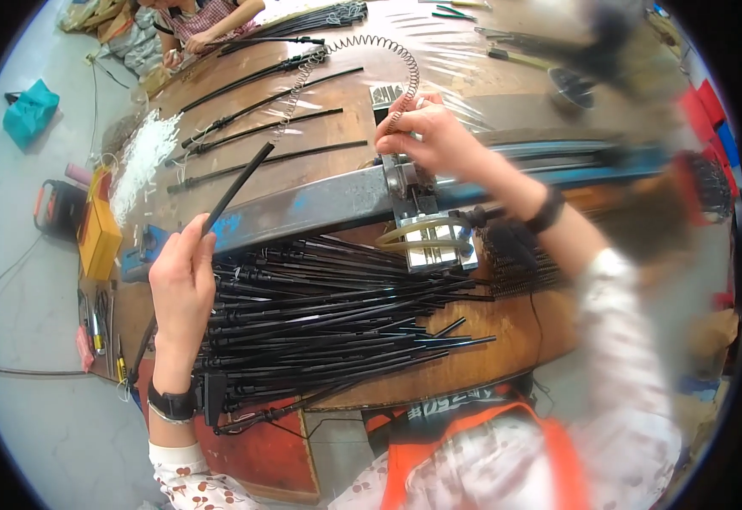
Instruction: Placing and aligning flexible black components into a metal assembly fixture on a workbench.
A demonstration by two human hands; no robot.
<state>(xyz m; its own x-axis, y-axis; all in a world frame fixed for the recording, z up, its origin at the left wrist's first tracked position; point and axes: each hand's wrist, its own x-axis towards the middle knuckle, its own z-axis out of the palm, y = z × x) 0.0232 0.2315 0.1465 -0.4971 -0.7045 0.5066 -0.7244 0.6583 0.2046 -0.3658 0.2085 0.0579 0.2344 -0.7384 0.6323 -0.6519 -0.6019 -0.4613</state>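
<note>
Left hand (186, 268) pinches a black tube (236, 189), right hand (439, 140) a spring (371, 40) — arched toward twelve o'clock, seemingly propped at both ends.

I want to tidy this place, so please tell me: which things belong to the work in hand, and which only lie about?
Seem part of the work:
black rod in left hand
spring in right hand
pile of black rods

Probably only lying about:
teal bag
yellow box
</note>
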